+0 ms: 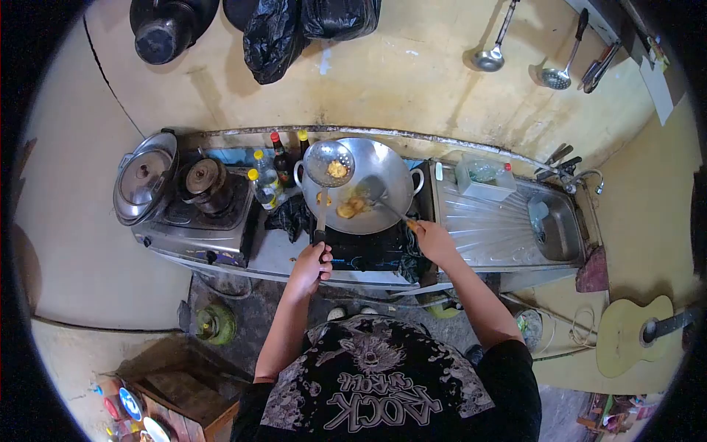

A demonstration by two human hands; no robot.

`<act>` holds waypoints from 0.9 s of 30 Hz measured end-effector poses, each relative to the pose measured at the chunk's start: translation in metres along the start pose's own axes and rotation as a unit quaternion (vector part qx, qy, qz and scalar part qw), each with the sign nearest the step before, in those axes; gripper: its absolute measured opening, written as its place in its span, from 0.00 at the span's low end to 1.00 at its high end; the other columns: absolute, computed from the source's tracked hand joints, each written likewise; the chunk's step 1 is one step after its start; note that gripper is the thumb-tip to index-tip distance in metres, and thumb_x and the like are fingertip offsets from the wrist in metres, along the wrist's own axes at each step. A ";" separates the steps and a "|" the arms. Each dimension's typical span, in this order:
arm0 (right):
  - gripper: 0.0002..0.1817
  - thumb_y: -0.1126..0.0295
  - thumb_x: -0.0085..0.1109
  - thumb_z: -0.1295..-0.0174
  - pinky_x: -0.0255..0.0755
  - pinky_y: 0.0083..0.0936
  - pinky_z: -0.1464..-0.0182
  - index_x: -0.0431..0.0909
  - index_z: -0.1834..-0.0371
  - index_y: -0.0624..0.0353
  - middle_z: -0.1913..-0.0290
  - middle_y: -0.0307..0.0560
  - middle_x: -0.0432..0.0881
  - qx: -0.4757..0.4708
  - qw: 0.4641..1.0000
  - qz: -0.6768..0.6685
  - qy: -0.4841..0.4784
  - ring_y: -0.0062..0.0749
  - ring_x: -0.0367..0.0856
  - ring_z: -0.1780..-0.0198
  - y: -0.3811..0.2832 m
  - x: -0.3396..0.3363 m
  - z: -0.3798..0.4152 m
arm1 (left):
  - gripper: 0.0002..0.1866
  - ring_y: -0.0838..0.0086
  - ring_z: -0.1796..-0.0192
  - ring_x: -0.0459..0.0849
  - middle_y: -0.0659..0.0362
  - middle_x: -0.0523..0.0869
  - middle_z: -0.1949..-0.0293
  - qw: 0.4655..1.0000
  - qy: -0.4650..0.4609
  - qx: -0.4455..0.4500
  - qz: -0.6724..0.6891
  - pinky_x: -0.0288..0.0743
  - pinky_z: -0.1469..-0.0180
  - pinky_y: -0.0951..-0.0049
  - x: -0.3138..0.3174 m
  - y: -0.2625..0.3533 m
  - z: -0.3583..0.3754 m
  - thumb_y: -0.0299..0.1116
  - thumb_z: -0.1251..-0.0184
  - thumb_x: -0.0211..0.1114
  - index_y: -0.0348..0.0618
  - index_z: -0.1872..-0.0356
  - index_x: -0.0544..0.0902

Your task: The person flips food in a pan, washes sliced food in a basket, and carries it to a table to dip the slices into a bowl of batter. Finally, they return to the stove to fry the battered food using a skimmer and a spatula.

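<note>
My left hand [312,269] is closed round the black handle of a skimmer [318,166], whose perforated bowl is over the left side of the wok. One golden fried piece [336,169] lies in that bowl. In my right hand [434,241] is the wooden handle of a spatula [392,207], its blade down inside the wok. The large two-handled metal wok [383,156] sits on a black stove [358,253]. Several browned pieces [349,208] lie in oil at its bottom, near the spatula's blade.
Bottles [280,158] and a dark cloth [291,217] stand close left of the wok. Further left, a lidded pot [207,184] rests on another stove [199,243]. To the right are a plastic container [484,179] and a sink [556,239]. A gas cylinder [215,324] stands on the floor.
</note>
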State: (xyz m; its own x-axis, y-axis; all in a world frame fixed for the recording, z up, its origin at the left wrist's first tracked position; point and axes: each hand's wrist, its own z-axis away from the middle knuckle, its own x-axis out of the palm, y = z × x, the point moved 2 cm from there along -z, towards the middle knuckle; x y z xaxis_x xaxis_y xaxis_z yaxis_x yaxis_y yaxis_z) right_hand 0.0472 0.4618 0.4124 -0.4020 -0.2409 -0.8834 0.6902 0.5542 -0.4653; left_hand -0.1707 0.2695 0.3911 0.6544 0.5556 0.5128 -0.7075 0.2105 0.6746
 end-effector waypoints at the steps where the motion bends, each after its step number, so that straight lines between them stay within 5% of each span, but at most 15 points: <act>1: 0.17 0.61 0.41 0.38 0.71 0.40 0.64 0.76 0.56 0.60 0.68 0.60 0.79 0.000 1.000 -0.012 -0.018 0.52 0.78 0.67 0.012 0.011 -0.007 | 0.09 0.86 0.85 0.59 0.69 0.66 0.80 1.000 0.001 -0.002 0.000 0.51 0.85 0.82 0.001 0.001 0.001 0.38 0.32 0.46 0.44 0.65 0.68; 5: 0.16 0.62 0.43 0.39 0.69 0.35 0.72 0.76 0.58 0.61 0.75 0.55 0.78 0.114 0.965 -0.127 -0.197 0.44 0.77 0.76 -0.008 -0.015 -0.014 | 0.08 0.85 0.85 0.59 0.68 0.67 0.80 1.000 -0.021 0.000 -0.008 0.51 0.85 0.81 -0.004 0.002 0.000 0.38 0.33 0.47 0.46 0.66 0.68; 8: 0.16 0.62 0.43 0.38 0.64 0.29 0.80 0.76 0.61 0.63 0.81 0.47 0.74 0.199 0.921 -0.248 -0.226 0.32 0.72 0.83 -0.012 -0.010 -0.019 | 0.08 0.85 0.84 0.60 0.69 0.67 0.79 1.000 -0.006 -0.009 -0.005 0.51 0.84 0.82 -0.004 0.003 0.000 0.38 0.33 0.47 0.46 0.66 0.68; 14: 0.20 0.58 0.41 0.36 0.60 0.25 0.85 0.75 0.65 0.67 0.84 0.42 0.70 0.166 0.927 -0.253 -0.224 0.24 0.66 0.87 -0.014 -0.003 -0.026 | 0.07 0.86 0.83 0.60 0.70 0.67 0.79 1.000 -0.009 -0.002 -0.005 0.52 0.83 0.83 -0.006 0.006 -0.001 0.37 0.34 0.47 0.46 0.66 0.68; 17: 0.19 0.61 0.41 0.37 0.54 0.18 0.87 0.72 0.48 0.59 0.82 0.37 0.67 0.186 0.911 -0.284 -0.233 0.19 0.60 0.88 -0.017 0.020 -0.031 | 0.07 0.86 0.83 0.60 0.69 0.66 0.79 1.000 0.004 -0.003 -0.004 0.52 0.84 0.83 -0.002 0.010 0.002 0.37 0.34 0.48 0.46 0.66 0.68; 20: 0.19 0.62 0.41 0.36 0.55 0.20 0.86 0.72 0.49 0.61 0.82 0.39 0.68 0.108 0.955 -0.207 -0.183 0.20 0.63 0.87 -0.008 0.044 -0.033 | 0.07 0.86 0.83 0.60 0.69 0.66 0.80 1.000 -0.012 0.001 0.004 0.51 0.84 0.84 -0.003 0.010 -0.001 0.37 0.33 0.48 0.45 0.66 0.68; 23: 0.20 0.61 0.40 0.37 0.67 0.41 0.53 0.74 0.55 0.65 0.62 0.62 0.78 0.021 0.984 -0.125 -0.125 0.56 0.75 0.56 -0.030 0.008 -0.011 | 0.08 0.86 0.84 0.60 0.69 0.66 0.80 1.000 -0.017 -0.003 0.014 0.52 0.84 0.83 -0.003 0.012 0.002 0.37 0.33 0.48 0.45 0.66 0.68; 27: 0.19 0.61 0.39 0.37 0.68 0.39 0.55 0.75 0.56 0.65 0.63 0.62 0.79 0.064 0.978 -0.151 -0.126 0.55 0.76 0.58 -0.018 0.033 -0.013 | 0.08 0.86 0.84 0.60 0.69 0.66 0.80 1.000 -0.003 -0.003 0.007 0.53 0.85 0.82 -0.006 0.009 0.000 0.38 0.33 0.48 0.45 0.66 0.68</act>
State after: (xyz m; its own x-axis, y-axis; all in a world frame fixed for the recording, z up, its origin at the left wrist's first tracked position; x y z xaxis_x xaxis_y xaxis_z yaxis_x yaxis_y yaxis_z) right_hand 0.0138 0.4540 0.3927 -0.4486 -0.5764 -0.6830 0.6394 0.3269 -0.6959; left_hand -0.1809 0.2683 0.3941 0.6462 0.5543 0.5246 -0.7180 0.2087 0.6640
